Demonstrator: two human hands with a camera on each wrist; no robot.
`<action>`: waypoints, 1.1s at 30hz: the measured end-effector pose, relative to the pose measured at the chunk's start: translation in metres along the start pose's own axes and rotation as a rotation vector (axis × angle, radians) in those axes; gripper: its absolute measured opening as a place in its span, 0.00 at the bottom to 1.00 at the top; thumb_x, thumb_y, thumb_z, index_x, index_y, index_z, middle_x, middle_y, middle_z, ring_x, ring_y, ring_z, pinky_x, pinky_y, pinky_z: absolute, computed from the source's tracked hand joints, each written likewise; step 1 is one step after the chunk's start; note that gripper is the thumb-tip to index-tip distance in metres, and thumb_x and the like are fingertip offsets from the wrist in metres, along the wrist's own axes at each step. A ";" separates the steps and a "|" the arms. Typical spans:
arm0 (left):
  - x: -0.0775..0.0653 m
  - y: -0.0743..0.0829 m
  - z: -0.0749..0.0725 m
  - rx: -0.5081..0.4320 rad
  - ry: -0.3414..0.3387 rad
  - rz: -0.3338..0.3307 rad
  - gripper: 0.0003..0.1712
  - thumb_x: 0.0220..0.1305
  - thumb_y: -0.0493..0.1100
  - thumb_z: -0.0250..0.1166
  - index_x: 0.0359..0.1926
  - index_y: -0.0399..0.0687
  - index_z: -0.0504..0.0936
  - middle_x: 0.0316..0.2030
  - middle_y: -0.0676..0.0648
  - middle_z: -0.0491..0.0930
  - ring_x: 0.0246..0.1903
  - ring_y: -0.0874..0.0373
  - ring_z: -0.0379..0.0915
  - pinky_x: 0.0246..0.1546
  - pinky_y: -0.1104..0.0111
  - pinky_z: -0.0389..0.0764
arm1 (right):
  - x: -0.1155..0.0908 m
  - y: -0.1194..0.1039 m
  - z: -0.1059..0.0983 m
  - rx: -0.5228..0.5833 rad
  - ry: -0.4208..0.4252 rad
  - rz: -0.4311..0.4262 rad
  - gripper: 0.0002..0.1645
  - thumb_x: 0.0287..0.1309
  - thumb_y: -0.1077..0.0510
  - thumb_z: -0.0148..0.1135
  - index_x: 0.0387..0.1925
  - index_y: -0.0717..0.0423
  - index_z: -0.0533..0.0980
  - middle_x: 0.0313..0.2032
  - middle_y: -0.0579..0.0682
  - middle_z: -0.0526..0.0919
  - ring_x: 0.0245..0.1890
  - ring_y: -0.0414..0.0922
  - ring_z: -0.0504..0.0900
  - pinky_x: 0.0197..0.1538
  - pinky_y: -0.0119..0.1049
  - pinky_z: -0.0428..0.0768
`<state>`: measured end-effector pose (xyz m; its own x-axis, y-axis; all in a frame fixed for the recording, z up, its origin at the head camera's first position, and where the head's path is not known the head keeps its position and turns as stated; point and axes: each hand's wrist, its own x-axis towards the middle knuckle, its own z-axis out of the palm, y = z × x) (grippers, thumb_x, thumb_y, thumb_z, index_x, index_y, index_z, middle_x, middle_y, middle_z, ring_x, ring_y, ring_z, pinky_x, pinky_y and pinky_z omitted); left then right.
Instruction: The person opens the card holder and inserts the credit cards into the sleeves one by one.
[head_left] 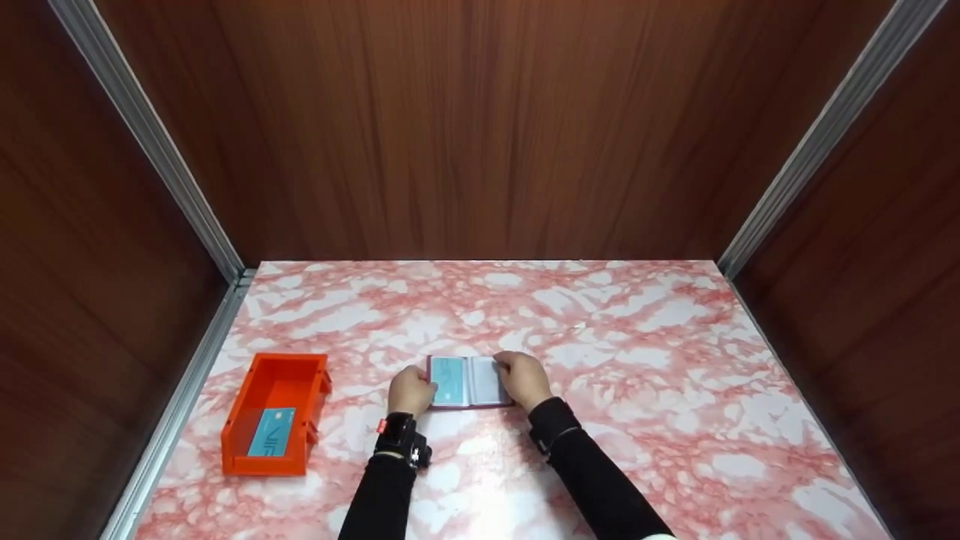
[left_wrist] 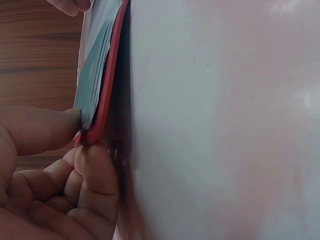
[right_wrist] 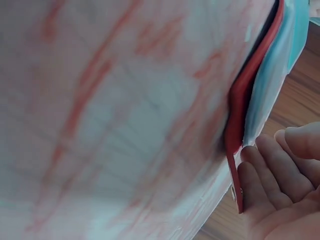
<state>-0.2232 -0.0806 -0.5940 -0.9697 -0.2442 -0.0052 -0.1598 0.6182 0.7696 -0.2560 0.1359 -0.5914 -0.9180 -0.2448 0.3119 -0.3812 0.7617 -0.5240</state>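
A small red-covered card holder (head_left: 471, 406) lies open on the table, its clear sleeves spread. A light-blue card (head_left: 448, 381) shows in the left sleeve; the right sleeve (head_left: 487, 379) looks pale. My left hand (head_left: 410, 391) pinches the holder's left edge, thumb on the card side and fingers beneath. At the right edge is my right hand (head_left: 527, 381), its bent fingers (right_wrist: 270, 165) touching the sleeve edges and the red closing flap (right_wrist: 235, 185). Its thumb stands apart from the holder in the right wrist view.
An orange bin (head_left: 264, 465) stands to the left, with a blue card (head_left: 272, 433) marked VIP inside. Brown wood-grain panels (head_left: 465, 127) and metal corner posts (head_left: 180, 180) enclose the pink-and-white marbled table (head_left: 630, 322).
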 end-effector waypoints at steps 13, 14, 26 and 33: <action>0.000 -0.002 0.000 0.012 0.000 0.008 0.07 0.51 0.35 0.68 0.31 0.36 0.80 0.30 0.42 0.82 0.34 0.45 0.78 0.41 0.55 0.77 | -0.002 0.001 0.003 -0.077 -0.002 -0.043 0.09 0.60 0.66 0.64 0.42 0.61 0.85 0.40 0.56 0.87 0.43 0.55 0.85 0.48 0.48 0.80; 0.000 -0.002 0.001 0.013 0.001 0.010 0.07 0.51 0.35 0.68 0.31 0.36 0.80 0.30 0.42 0.82 0.34 0.45 0.78 0.41 0.55 0.77 | -0.003 0.001 0.002 -0.080 -0.005 -0.042 0.09 0.60 0.66 0.64 0.42 0.60 0.85 0.40 0.55 0.87 0.43 0.55 0.85 0.48 0.48 0.80; 0.001 -0.003 0.002 -0.002 -0.001 -0.002 0.07 0.51 0.35 0.69 0.31 0.36 0.81 0.30 0.42 0.82 0.34 0.45 0.78 0.41 0.55 0.77 | -0.003 -0.001 0.002 -0.123 -0.025 -0.071 0.10 0.59 0.66 0.64 0.42 0.58 0.86 0.40 0.54 0.87 0.42 0.54 0.85 0.47 0.47 0.81; 0.001 -0.003 0.002 0.000 -0.002 -0.016 0.08 0.52 0.35 0.69 0.33 0.36 0.81 0.31 0.42 0.83 0.35 0.45 0.78 0.42 0.54 0.77 | -0.003 -0.004 0.005 -0.135 -0.016 -0.081 0.08 0.58 0.65 0.66 0.39 0.57 0.86 0.38 0.51 0.88 0.39 0.55 0.84 0.45 0.47 0.81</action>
<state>-0.2245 -0.0810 -0.5974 -0.9674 -0.2527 -0.0183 -0.1750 0.6143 0.7694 -0.2520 0.1307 -0.5942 -0.8871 -0.3175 0.3352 -0.4367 0.8126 -0.3861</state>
